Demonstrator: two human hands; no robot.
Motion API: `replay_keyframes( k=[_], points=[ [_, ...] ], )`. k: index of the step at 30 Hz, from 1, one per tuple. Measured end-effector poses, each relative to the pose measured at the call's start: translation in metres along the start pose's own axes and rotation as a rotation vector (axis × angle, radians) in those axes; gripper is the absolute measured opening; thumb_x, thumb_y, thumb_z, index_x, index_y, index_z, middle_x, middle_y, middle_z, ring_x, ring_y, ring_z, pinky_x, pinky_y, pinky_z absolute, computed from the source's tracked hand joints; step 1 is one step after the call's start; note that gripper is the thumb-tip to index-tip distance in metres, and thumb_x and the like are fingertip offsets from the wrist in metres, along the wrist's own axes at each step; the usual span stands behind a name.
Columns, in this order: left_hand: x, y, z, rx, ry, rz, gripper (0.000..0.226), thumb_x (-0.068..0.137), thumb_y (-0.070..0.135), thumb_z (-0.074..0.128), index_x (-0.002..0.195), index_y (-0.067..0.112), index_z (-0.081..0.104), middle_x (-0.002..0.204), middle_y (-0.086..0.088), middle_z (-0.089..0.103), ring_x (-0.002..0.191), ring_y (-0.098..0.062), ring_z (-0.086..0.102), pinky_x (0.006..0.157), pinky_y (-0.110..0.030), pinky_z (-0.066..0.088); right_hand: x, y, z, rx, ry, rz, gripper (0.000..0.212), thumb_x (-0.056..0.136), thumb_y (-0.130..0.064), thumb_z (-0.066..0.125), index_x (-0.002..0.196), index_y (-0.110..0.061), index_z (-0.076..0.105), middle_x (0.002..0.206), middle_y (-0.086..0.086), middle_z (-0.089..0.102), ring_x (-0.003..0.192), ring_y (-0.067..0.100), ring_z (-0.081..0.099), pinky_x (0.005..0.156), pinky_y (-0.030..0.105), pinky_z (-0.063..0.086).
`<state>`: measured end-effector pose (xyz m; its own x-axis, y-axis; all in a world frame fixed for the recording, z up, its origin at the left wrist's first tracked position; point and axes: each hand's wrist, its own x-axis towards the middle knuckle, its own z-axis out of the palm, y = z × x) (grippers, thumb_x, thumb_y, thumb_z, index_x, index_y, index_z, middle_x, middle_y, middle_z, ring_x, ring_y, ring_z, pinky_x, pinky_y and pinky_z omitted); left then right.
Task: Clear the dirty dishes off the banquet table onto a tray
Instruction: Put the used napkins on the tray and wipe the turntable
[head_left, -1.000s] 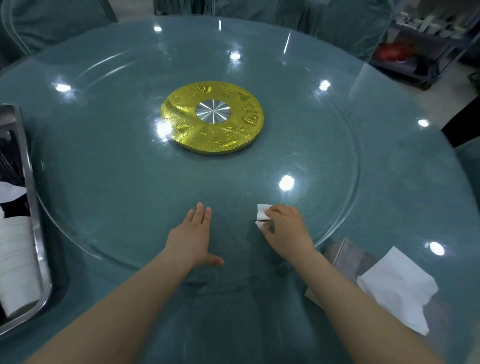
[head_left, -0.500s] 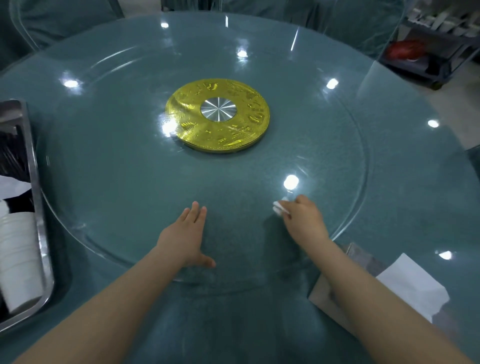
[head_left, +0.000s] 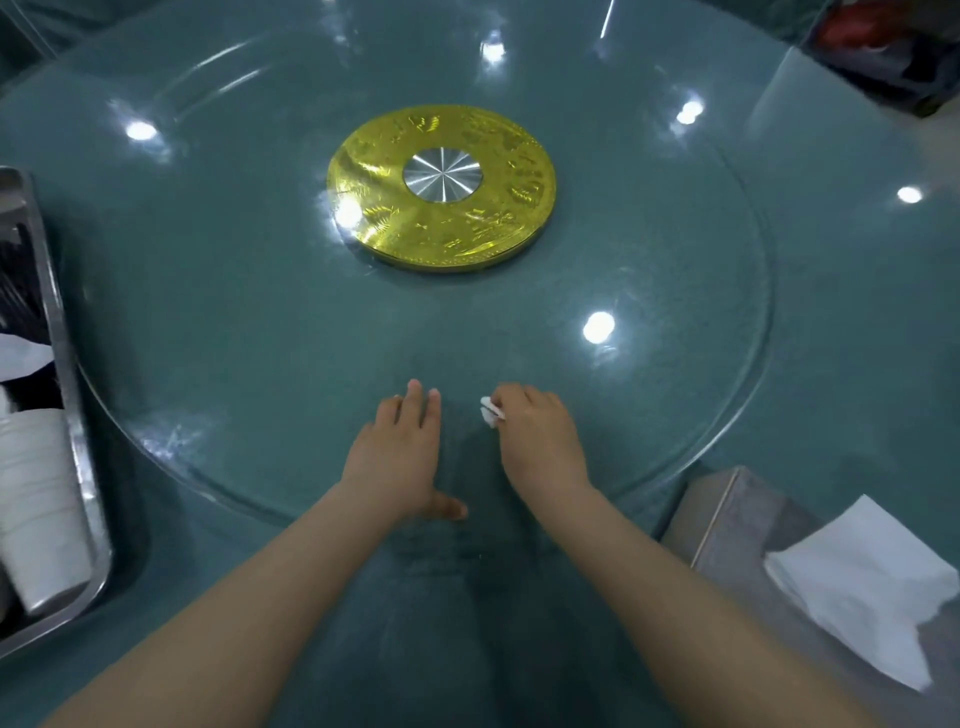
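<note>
Round teal worktop (head_left: 857, 332), far edge and sides cut off by frame. Glass lazy Susan (head_left: 218, 332) on it, gold hub disc (head_left: 363, 171) at centre; embossed marks on disc too blurred to read. Steel tray (head_left: 67, 395) at left edge, half out of view, carrying stacked white dishes (head_left: 39, 514); dark contents behind hard to make out. Grey tissue box (head_left: 737, 525) with white tissue (head_left: 862, 587), lower right, cropped. Left hand (head_left: 397, 457) flat on glass, fingers straight. Right hand (head_left: 540, 441) fingers pinching crumpled white tissue scrap (head_left: 491, 411), mostly hidden.
</note>
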<state>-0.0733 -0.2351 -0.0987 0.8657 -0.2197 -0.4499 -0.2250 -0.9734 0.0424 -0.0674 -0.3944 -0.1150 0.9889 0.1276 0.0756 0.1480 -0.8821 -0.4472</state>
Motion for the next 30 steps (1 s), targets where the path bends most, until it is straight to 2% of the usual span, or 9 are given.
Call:
replay_keyframes(
  k=[3, 6, 10, 15, 19, 21, 24, 27, 30],
  points=[
    [0.003, -0.007, 0.002, -0.126, 0.031, 0.027, 0.123, 0.065, 0.070, 0.066, 0.151, 0.015, -0.004, 0.159, -0.006, -0.003, 0.141, -0.030, 0.010, 0.115, -0.037, 0.022, 0.000, 0.010, -0.006, 0.045, -0.056, -0.003, 0.016, 0.077, 0.009, 0.060, 0.084, -0.003, 0.068, 0.083, 0.015, 0.065, 0.076, 0.034, 0.056, 0.066, 0.029, 0.035],
    [0.008, -0.027, 0.003, -0.282, 0.140, 0.066, 0.109, 0.074, 0.057, 0.067, 0.152, 0.017, 0.001, 0.159, 0.000, 0.009, 0.143, -0.023, 0.016, 0.116, -0.032, 0.017, 0.009, 0.021, -0.013, 0.071, -0.084, 0.020, 0.015, 0.080, 0.003, 0.060, 0.084, -0.003, 0.073, 0.086, 0.016, 0.067, 0.082, 0.036, 0.058, 0.072, 0.038, 0.042],
    [0.011, -0.053, 0.000, -0.359, 0.240, 0.014, 0.122, 0.069, 0.054, 0.074, 0.151, 0.018, -0.009, 0.160, 0.002, -0.004, 0.146, -0.015, 0.007, 0.115, -0.029, 0.012, 0.031, 0.042, -0.021, 0.044, 0.054, 0.156, 0.019, 0.085, -0.006, 0.061, 0.096, -0.010, 0.076, 0.096, 0.016, 0.068, 0.091, 0.034, 0.060, 0.075, 0.031, 0.035],
    [0.012, -0.085, 0.005, -0.323, 0.183, -0.098, 0.130, 0.062, 0.064, 0.072, 0.150, 0.014, -0.009, 0.159, -0.004, -0.014, 0.147, -0.019, -0.007, 0.117, -0.036, 0.002, 0.071, 0.073, -0.037, -0.032, 0.121, 0.374, 0.024, 0.089, -0.007, 0.053, 0.101, -0.010, 0.074, 0.100, 0.018, 0.068, 0.092, 0.036, 0.060, 0.076, 0.034, 0.044],
    [0.012, -0.099, 0.008, -0.323, 0.208, -0.094, 0.117, 0.069, 0.062, 0.068, 0.152, 0.014, 0.000, 0.160, -0.003, -0.008, 0.147, -0.019, -0.004, 0.117, -0.041, 0.002, 0.090, 0.085, -0.040, -0.089, 0.140, 0.478, 0.025, 0.090, -0.006, 0.047, 0.096, -0.002, 0.071, 0.101, 0.024, 0.061, 0.093, 0.040, 0.057, 0.068, 0.032, 0.038],
    [0.013, -0.101, 0.007, -0.332, 0.246, -0.042, 0.105, 0.076, 0.057, 0.066, 0.152, 0.015, 0.006, 0.160, -0.002, -0.002, 0.147, -0.019, -0.001, 0.117, -0.041, 0.002, 0.086, 0.076, -0.035, -0.110, 0.137, 0.468, 0.027, 0.090, -0.008, 0.047, 0.104, -0.003, 0.070, 0.109, 0.023, 0.058, 0.098, 0.039, 0.055, 0.071, 0.031, 0.036],
    [0.014, -0.101, 0.009, -0.321, 0.245, -0.042, 0.101, 0.078, 0.055, 0.064, 0.152, 0.016, 0.007, 0.160, -0.001, -0.001, 0.147, -0.020, -0.001, 0.117, -0.041, 0.002, 0.063, 0.061, -0.023, -0.161, 0.109, 0.320, 0.039, 0.087, -0.007, 0.047, 0.123, -0.005, 0.061, 0.121, 0.017, 0.053, 0.108, 0.037, 0.048, 0.091, 0.029, 0.032],
    [0.014, -0.101, 0.014, -0.284, 0.195, -0.070, 0.103, 0.078, 0.059, 0.062, 0.152, 0.018, 0.004, 0.160, 0.000, -0.004, 0.147, -0.022, -0.002, 0.116, -0.046, 0.005, 0.041, 0.056, -0.016, -0.196, 0.073, 0.204, 0.039, 0.085, -0.004, 0.045, 0.120, -0.008, 0.060, 0.124, 0.012, 0.049, 0.107, 0.034, 0.045, 0.089, 0.026, 0.026],
    [0.013, -0.101, 0.019, -0.242, 0.156, -0.074, 0.104, 0.076, 0.065, 0.058, 0.152, 0.020, 0.003, 0.160, 0.001, -0.007, 0.147, -0.022, -0.003, 0.116, -0.048, 0.006, 0.033, 0.056, -0.019, -0.144, 0.044, 0.190, 0.034, 0.089, -0.004, 0.047, 0.118, -0.009, 0.063, 0.122, 0.013, 0.052, 0.106, 0.032, 0.047, 0.093, 0.029, 0.030]
  ],
)
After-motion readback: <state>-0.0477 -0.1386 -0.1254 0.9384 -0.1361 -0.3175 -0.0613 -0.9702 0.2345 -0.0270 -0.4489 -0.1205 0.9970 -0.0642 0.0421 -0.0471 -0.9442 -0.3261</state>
